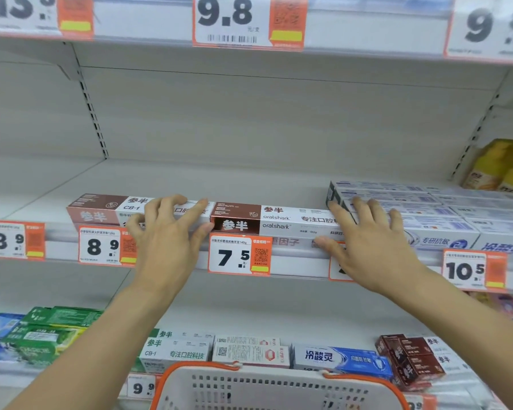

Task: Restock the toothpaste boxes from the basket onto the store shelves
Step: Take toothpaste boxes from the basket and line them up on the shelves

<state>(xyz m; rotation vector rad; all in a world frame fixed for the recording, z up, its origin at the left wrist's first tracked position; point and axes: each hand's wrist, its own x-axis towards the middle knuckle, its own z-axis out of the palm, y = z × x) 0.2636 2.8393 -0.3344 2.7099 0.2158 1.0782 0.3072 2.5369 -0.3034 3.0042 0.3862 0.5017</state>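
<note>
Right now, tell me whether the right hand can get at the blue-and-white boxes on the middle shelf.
Probably yes. The right hand already lies against the left end of the blue-and-white boxes, fingers spread, holding nothing, and nothing stands between them. The brown box sits just to its left.

Location: a retail shop aisle. White metal shelves (249,179) on slotted uprights (91,110) carry boxed toothpaste (279,220) lying along the front edges. Orange-and-white price tags (239,255) are clipped to each shelf rail. A shopping basket (279,386) sits at the lower edge. Yellow packages (498,167) at the right edge are blurred, possibly bottles.
</note>
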